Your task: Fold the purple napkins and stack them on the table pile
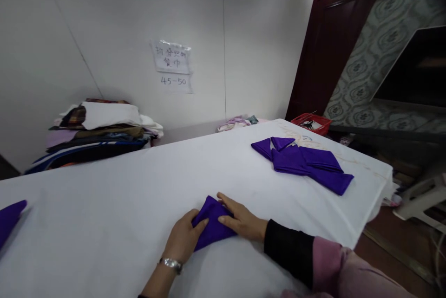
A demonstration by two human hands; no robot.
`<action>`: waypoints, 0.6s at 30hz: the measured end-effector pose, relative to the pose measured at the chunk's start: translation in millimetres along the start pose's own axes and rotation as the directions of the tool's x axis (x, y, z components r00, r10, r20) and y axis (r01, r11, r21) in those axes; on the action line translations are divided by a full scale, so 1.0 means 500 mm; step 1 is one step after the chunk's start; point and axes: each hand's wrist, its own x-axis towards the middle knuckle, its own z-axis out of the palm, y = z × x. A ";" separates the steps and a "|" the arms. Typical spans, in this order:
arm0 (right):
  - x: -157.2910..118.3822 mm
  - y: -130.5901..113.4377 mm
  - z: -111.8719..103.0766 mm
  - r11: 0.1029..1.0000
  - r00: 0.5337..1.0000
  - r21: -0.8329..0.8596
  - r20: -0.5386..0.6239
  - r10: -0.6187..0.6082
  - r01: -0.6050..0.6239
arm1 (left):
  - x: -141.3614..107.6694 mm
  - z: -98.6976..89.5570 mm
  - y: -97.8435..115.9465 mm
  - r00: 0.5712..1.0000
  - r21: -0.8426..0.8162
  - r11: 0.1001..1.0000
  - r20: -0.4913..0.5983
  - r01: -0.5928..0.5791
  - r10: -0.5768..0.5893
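Note:
A folded purple cloth napkin point(212, 228) lies on the white-covered table point(114, 223) in front of me. My left hand point(184, 235), with a watch on its wrist, grips the napkin's left edge, thumb on top and the other fingers mostly hidden. At the right side, my right hand point(242, 219) holds the same napkin with its thumb pressed on the upper face; its fingers reach past the far edge. The napkin's upper corner points away from me. Farther right on the table rests a group of folded purple napkins point(291, 161), partly overlapping.
Another piece of purple cloth point(10, 219) shows at the left edge. Behind the table stands a pile of folded clothes point(104, 126) against the wall. A red basket point(320, 126) is beyond the far right corner, and a white stool point(423, 198) stands right of the table.

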 end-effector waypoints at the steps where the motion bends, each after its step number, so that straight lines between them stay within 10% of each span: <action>1: 0.002 0.004 0.001 0.995 0.999 0.096 -0.027 0.021 -0.018 | -0.004 -0.004 0.006 0.999 -0.040 0.999 0.027 -0.023 0.025; 8: 0.010 -0.010 0.000 0.819 0.989 0.555 0.052 0.142 -0.147 | -0.033 -0.036 0.056 0.988 -0.031 0.991 0.079 -0.130 0.132; 18: 0.002 -0.019 -0.003 0.767 0.969 0.594 0.113 0.219 -0.243 | -0.028 -0.015 0.045 0.987 -0.133 0.981 0.053 -0.143 0.151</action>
